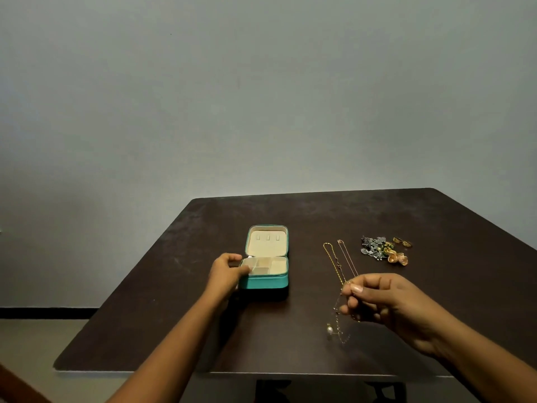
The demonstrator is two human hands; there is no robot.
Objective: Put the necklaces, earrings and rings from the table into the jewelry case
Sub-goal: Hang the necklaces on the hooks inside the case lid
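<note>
A teal jewelry case (266, 282) lies open in the middle of the dark table, its cream lid flat behind and cream compartments in front. My left hand (225, 271) holds the case at its left side, fingers curled over the rim. My right hand (377, 298) pinches a thin gold necklace with a pearl pendant (329, 330), which hangs down to the table. Two more chain necklaces (338, 260) lie stretched out beyond that hand. A heap of silver and gold earrings (380, 250) and gold rings (402, 242) sits further right.
The dark brown table (290, 216) has its far edge against a plain grey wall. Its front edge runs below my forearms, with the floor to the left.
</note>
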